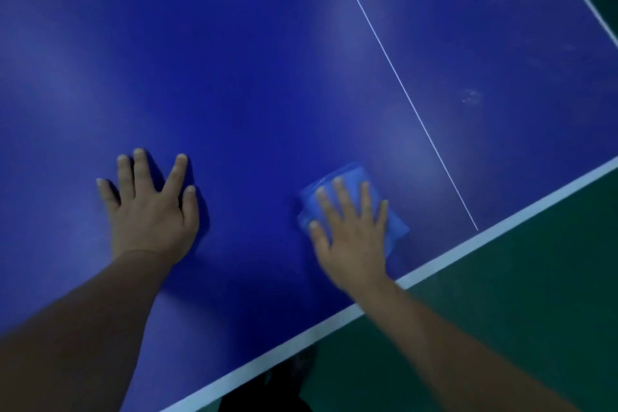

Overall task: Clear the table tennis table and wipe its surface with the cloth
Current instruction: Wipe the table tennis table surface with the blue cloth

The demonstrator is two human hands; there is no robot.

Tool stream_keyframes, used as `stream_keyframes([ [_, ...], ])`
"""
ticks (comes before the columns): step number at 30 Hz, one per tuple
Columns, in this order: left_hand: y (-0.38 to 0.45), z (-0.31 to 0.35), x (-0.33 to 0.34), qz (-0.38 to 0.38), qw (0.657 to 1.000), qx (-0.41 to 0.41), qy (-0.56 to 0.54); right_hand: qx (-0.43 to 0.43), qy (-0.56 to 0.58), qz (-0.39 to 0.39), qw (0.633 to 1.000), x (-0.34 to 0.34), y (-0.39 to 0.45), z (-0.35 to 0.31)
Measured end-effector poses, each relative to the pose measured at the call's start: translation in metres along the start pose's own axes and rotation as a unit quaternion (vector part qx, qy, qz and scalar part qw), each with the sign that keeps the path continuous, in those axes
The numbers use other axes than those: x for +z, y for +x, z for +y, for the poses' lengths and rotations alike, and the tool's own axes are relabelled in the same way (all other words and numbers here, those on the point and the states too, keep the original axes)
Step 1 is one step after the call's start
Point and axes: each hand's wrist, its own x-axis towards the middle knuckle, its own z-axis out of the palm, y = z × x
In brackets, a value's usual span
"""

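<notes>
Hands flat on the blue table tennis table (254, 53), R one pressing the cloth.
Nearest us the white edge band (334, 319) runs just behind our right hand (351, 237), green floor (501, 294) beyond it to the R. That hand lies w/ fingers straight and spread on the folded blue cloth (347, 179), which pokes out past the fingertips. Well to its L, our left hand (152, 207) rests wide open, palm down on bare surface. Farther out, R of the cloth, a thin white centre line (401, 84) runs away.
</notes>
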Motion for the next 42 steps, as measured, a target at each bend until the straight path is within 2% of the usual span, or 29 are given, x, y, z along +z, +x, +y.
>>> stream_keyframes([
  [2,-0.004,0.002,-0.003,0.0,1.0,0.001,0.015,-0.073,-0.013,-0.027,0.997,-0.001,-0.025,0.008],
  [3,-0.006,0.005,-0.005,0.004,1.0,0.006,0.012,-0.057,-0.017,-0.038,0.997,-0.003,-0.027,0.027],
  [5,-0.015,0.015,-0.007,0.018,0.999,0.032,-0.01,0.048,-0.033,-0.045,0.997,-0.007,-0.025,0.073],
  [8,-0.032,0.054,0.002,0.029,0.994,0.102,-0.041,0.221,0.01,-0.065,0.973,-0.015,-0.025,0.119],
  [10,-0.037,0.09,0.012,0.011,0.989,0.135,-0.064,0.248,0.018,-0.071,0.966,-0.017,-0.019,0.108],
  [13,-0.04,0.126,0.027,-0.012,0.985,0.161,-0.065,0.17,0.013,-0.045,0.984,-0.013,0.001,0.064],
  [15,-0.04,0.13,0.034,-0.006,0.984,0.169,-0.052,0.099,0.019,-0.017,0.995,-0.01,0.031,0.033],
  [18,-0.039,0.129,0.036,0.014,0.984,0.171,-0.047,0.036,0.057,-0.017,0.998,-0.011,0.101,-0.007],
  [23,-0.035,0.131,0.042,0.009,0.984,0.176,-0.014,0.046,0.082,-0.029,0.995,-0.017,0.217,-0.021],
  [26,-0.036,0.129,0.04,-0.004,0.985,0.173,-0.005,0.116,0.075,-0.018,0.99,-0.017,0.223,0.031],
  [29,-0.036,0.129,0.038,-0.014,0.985,0.173,-0.005,0.231,0.042,0.013,0.972,-0.018,0.15,0.109],
  [31,-0.036,0.13,0.037,-0.021,0.985,0.172,-0.007,0.318,0.06,-0.005,0.946,-0.022,0.087,0.153],
  [33,-0.037,0.131,0.036,-0.025,0.985,0.169,-0.008,0.39,0.09,-0.019,0.916,-0.025,0.048,0.17],
  [35,-0.037,0.131,0.036,-0.025,0.985,0.169,-0.006,0.418,0.078,-0.008,0.905,-0.018,0.039,0.149],
  [37,-0.038,0.131,0.036,-0.026,0.985,0.169,-0.007,0.332,0.048,0.039,0.941,-0.013,0.035,0.1],
  [39,-0.038,0.131,0.036,-0.023,0.985,0.168,-0.012,0.135,0.028,0.03,0.99,-0.004,0.015,0.053],
  [41,-0.039,0.131,0.036,-0.019,0.985,0.169,-0.011,-0.009,0.021,0.004,1.0,0.001,-0.005,0.057],
  [42,-0.039,0.131,0.036,-0.018,0.985,0.169,-0.013,-0.018,0.02,0.007,1.0,-0.002,-0.005,0.078],
])
